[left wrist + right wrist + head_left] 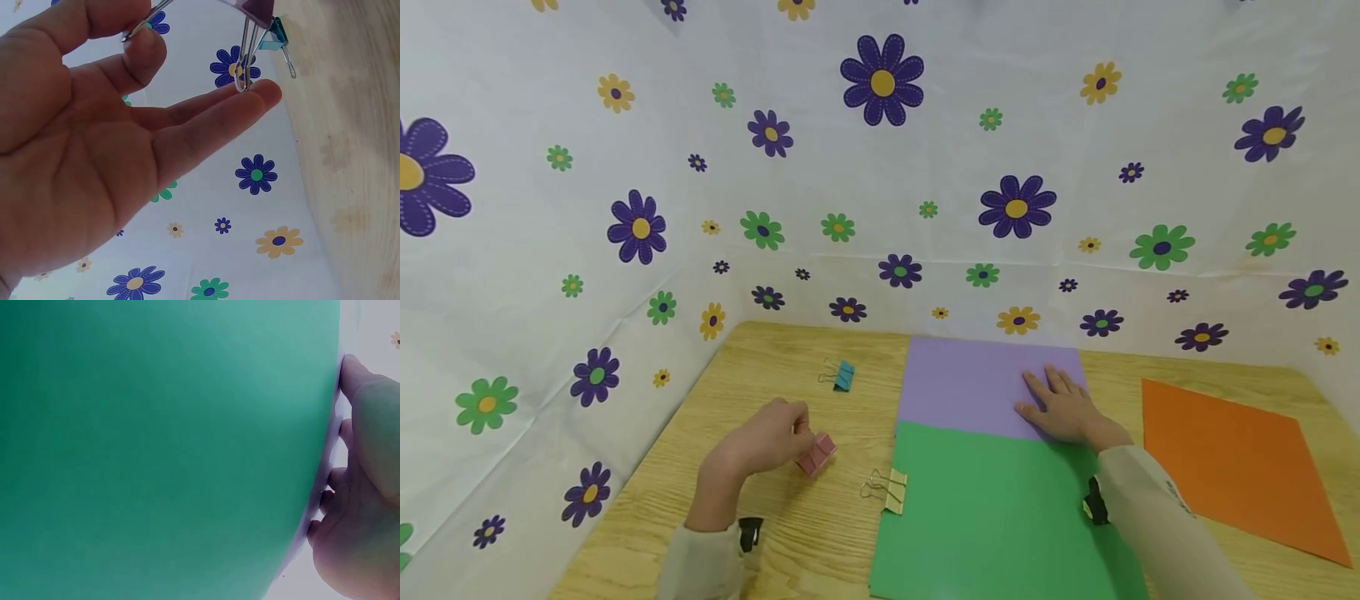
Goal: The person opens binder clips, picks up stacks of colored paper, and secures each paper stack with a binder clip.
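My left hand point(762, 443) grips a pink binder clip point(817, 455) left of the paper sheets. Thumb and index finger pinch one wire handle in the left wrist view, while the other handle point(244, 69) rests against the outstretched fingers. The clip's body is mostly cut off there. On a purple sheet point(958, 387) my right hand point(1063, 412) lies with its fingers spread. A green sheet point(985, 508) overlaps the purple one's near part. Clamped on the green sheet's left edge is a yellow binder clip point(896, 492), its handles pointing left.
A teal binder clip point(844, 377) sits on the wooden table point(760, 358) at the back left. To the right lies an orange sheet point(1232, 462). A white cloth point(820, 175) with printed flowers hangs behind and along the left side.
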Available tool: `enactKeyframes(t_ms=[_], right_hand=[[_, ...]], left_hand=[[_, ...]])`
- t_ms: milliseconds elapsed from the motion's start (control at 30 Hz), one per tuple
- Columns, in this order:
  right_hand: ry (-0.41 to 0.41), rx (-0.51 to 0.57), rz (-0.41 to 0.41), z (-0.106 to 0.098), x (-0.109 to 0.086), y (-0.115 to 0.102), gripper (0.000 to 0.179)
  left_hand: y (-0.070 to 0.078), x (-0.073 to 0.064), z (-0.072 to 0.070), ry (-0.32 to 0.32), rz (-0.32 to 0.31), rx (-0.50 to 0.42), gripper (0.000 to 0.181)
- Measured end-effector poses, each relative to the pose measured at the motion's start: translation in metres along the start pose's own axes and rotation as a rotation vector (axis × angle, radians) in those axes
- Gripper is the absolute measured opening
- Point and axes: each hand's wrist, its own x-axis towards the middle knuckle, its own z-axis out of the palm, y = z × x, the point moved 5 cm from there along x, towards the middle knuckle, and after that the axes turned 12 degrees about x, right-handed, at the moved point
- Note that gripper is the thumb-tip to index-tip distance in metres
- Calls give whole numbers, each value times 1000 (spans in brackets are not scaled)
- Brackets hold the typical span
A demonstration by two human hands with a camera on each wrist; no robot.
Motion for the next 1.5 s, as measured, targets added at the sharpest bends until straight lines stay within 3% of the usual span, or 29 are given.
enactKeyframes(t_ms=[400, 533, 667, 733, 833, 1067, 1267, 1500], right_hand=[[-21, 6, 19, 0, 1, -1, 70], [-24, 11, 19, 2, 3, 3, 73], [-18, 9, 10, 4, 6, 10, 76], [-18, 2, 7, 6, 8, 13, 77], [-21, -4, 10, 7, 9, 15, 75], [-25, 13, 0, 1, 5, 7, 75], [-53, -20, -5, 0, 4, 10, 75], [-117, 31, 37, -11, 3, -5, 73]], left_hand=[[-9, 3, 0, 45, -164, -103, 15], [-14, 6, -8, 189, -233, -202, 23], [-21, 8, -16, 358, -293, -472, 28], [-23, 10, -17, 393, -296, -637, 28], [-23, 14, -16, 389, -281, -848, 28], [-17, 23, -8, 320, -195, -1173, 28], [-10, 29, -5, 292, -179, -1287, 36], [7, 37, -16, 324, -135, -1364, 44]])
